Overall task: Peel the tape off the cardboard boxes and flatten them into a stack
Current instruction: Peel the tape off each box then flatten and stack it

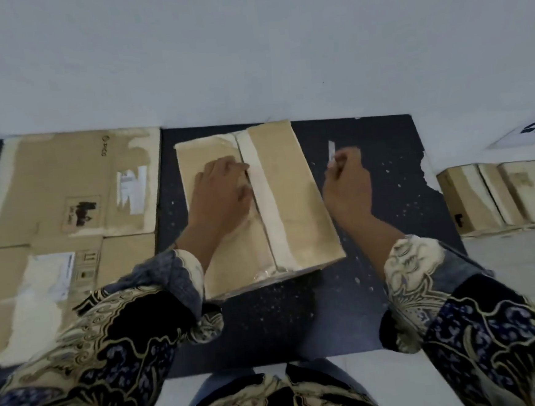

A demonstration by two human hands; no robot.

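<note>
While my left hand (pixel 223 190) presses flat on the left flap of the sealed box (pixel 260 209), fingertips at the centre seam, my right hand (pixel 348 183) is off to the right of the box, pinching a small pale strip (pixel 331 151). It looks like a torn-off bit of tape, but it's too blurred to be sure. The box sits mid-way on the dark mat (pixel 383 148), skewed a little, near corner towards me.

Step, as I read it: tape removal, not flattening yet. The wide tape band (pixel 267 199) along the seam looks mostly still on, and glossy tape wraps the near edge.

Next: ditch the strip, get a nail under a tape end at the seam, peel along it with the left hand holding the flap down.

Room: flattened stack (pixel 67 199) sits just left of the box, mat edge torn on the right, more taped boxes (pixel 496 194) well apart at far right. Bare mat right of the box is the free zone.
</note>
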